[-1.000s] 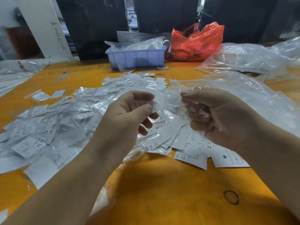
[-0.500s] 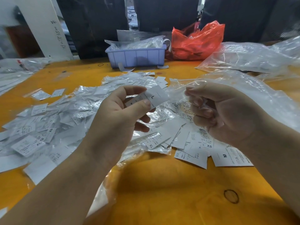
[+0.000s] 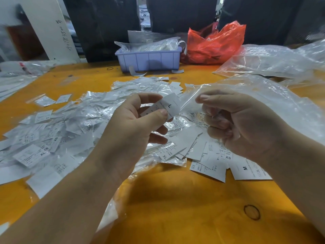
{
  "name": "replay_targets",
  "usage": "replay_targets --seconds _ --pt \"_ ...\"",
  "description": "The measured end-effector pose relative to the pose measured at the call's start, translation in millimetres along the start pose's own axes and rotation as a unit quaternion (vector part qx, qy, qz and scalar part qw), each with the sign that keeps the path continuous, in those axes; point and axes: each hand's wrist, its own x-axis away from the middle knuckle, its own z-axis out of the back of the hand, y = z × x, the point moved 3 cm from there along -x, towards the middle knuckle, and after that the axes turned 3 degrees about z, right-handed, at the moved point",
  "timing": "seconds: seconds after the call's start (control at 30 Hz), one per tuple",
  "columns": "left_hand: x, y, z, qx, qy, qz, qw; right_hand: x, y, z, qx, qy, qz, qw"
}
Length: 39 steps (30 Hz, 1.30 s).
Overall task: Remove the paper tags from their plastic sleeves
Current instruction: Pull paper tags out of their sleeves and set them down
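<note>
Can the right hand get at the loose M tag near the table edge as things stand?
Probably not straight away: the right hand is pinching a clear plastic sleeve, so it is busy. The M tag lies uncovered just beneath that wrist, otherwise unobstructed.

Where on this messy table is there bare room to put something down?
Bare orange table lies nearest the person, between the forearms, below the loose tags. Another patch lies left of the purple bin. The middle is crowded with sleeved tags; clear bags cover the right.
</note>
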Motion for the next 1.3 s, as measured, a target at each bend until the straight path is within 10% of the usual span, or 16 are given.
replay_targets --seconds 1.3 --pt "2.5 5.5 -0.6 0.012 0.010 -0.012 1.000 -0.2 3.0 2.6 0.003 0.043 -0.017 0.999"
